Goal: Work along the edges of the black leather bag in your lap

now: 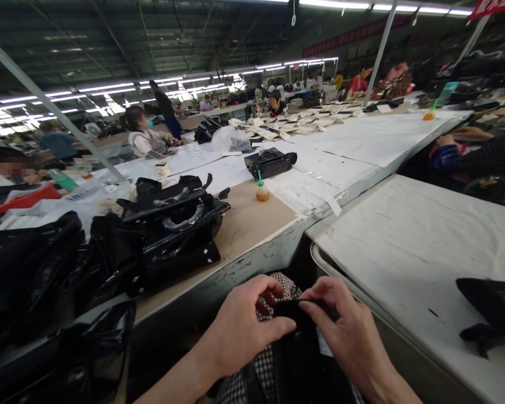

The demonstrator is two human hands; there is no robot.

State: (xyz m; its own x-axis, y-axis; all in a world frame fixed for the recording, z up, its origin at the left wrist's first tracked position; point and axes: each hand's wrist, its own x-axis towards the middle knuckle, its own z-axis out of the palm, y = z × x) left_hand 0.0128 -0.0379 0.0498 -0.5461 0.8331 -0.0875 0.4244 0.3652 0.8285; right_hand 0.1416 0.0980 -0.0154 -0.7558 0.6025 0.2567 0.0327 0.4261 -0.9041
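Observation:
A black bag (303,359) rests at my lap, over black-and-white checked cloth (266,365). My right hand (345,320) pinches the bag's upper edge between thumb and fingers. At the left end of that same edge is my left hand (252,320), its thumb along the front and its fingers curled behind; it appears to grip the edge, though the fingertips are partly hidden. A small pale patch shows on the bag below my right hand. The lower part of the bag runs out of view.
Several black handbags (180,224) are heaped on the table (252,216) at left. A glue bottle (262,191) and another black bag (270,163) stand farther back. To my right is a white-covered table (429,247) with a black piece (494,308). Co-workers sit around.

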